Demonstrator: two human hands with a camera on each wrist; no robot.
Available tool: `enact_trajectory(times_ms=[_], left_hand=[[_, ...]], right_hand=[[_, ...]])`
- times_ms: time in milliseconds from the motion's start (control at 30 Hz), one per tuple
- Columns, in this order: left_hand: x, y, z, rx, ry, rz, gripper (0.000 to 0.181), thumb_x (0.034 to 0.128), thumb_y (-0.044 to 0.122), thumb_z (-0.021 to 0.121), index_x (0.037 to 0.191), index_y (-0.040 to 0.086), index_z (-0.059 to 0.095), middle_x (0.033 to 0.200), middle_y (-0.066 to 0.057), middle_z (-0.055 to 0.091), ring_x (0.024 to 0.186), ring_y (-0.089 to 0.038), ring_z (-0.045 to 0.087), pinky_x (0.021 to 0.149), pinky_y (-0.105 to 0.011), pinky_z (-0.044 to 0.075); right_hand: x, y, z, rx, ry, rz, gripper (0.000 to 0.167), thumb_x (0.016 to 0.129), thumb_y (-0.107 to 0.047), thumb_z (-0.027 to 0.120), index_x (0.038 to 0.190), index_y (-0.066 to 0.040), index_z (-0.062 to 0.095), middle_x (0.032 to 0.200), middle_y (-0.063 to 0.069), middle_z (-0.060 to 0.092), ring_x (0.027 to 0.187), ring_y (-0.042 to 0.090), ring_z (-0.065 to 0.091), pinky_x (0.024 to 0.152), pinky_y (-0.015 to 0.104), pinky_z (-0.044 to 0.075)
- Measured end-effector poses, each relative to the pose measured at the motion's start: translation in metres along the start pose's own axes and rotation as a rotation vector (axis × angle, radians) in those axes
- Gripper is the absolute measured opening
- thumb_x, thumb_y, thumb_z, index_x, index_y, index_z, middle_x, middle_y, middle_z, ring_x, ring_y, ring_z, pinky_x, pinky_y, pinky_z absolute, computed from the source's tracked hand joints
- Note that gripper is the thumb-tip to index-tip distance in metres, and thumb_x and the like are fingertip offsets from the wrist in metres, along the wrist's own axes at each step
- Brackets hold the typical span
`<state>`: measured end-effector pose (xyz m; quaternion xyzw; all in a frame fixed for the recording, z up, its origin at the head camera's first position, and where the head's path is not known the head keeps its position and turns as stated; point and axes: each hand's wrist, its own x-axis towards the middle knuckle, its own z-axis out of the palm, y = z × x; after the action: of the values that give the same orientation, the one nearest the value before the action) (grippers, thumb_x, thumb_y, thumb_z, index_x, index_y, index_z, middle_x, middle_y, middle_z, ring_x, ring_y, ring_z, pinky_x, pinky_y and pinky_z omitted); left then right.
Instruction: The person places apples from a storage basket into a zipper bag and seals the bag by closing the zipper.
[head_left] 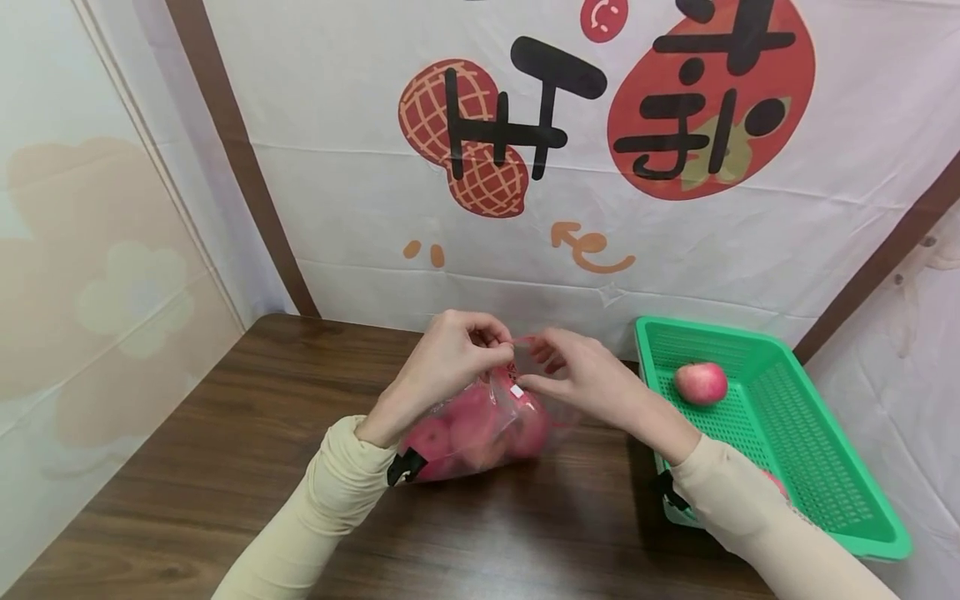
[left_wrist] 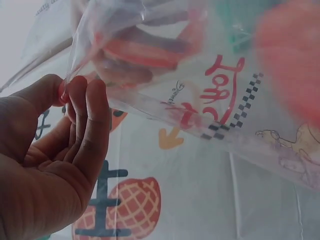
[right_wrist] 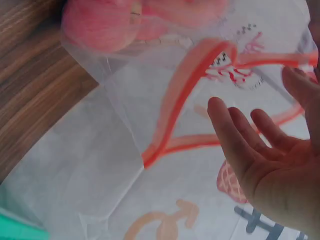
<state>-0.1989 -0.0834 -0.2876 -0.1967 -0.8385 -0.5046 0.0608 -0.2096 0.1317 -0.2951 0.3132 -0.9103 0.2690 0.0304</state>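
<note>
A clear plastic bag with a red strip along its mouth lies on the table, with several pinkish-red apples inside. At one end of the mouth, my left hand pinches the bag's edge between thumb and fingers; the left wrist view shows this left hand close up. My right hand is at the mouth, opposite the left. Seen from the right wrist, that hand has its fingers loosely extended beside the red strip, and the mouth gapes there. Whether its thumb touches the strip I cannot tell.
On the right stands a green plastic basket. It holds one apple near its far end and another red fruit partly hidden by my right sleeve. Behind the brown wooden table hangs a printed white cloth.
</note>
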Motion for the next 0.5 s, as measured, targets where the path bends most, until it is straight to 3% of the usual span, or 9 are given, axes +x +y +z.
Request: enact_trajectory(times_ms=[133,333,500], left_hand=[[0.000,-0.002,0.000,0.007,0.027,-0.015,0.009,0.0778,0.014,0.067,0.075,0.021,0.071,0.066,0.003,0.065,0.055,-0.012,0.056,0.051,-0.027,0.048],[0.001,-0.003,0.001,0.009,0.032,-0.020,0.010,0.0776,0.014,0.066,0.074,0.021,0.071,0.066,0.002,0.064,0.054,-0.013,0.056,0.052,-0.028,0.049],[-0.001,-0.002,0.001,-0.010,0.022,-0.022,0.010,0.0777,0.013,0.064,0.076,0.020,0.070,0.067,0.001,0.063,0.054,-0.013,0.055,0.052,-0.027,0.048]], right_hand=[[-0.008,0.006,-0.016,-0.009,0.001,-0.011,0.049,0.083,-0.038,0.079,0.124,-0.018,0.061,0.116,0.000,0.066,0.102,0.017,0.066,0.084,0.037,0.058],[-0.019,0.016,-0.042,-0.094,0.023,0.062,0.052,0.085,-0.041,0.076,0.129,-0.019,0.060,0.125,0.000,0.061,0.114,0.021,0.062,0.087,0.040,0.058],[-0.031,0.029,-0.053,-0.158,0.023,0.081,0.055,0.087,-0.043,0.073,0.133,-0.019,0.058,0.132,0.002,0.059,0.116,0.023,0.059,0.092,0.046,0.054]])
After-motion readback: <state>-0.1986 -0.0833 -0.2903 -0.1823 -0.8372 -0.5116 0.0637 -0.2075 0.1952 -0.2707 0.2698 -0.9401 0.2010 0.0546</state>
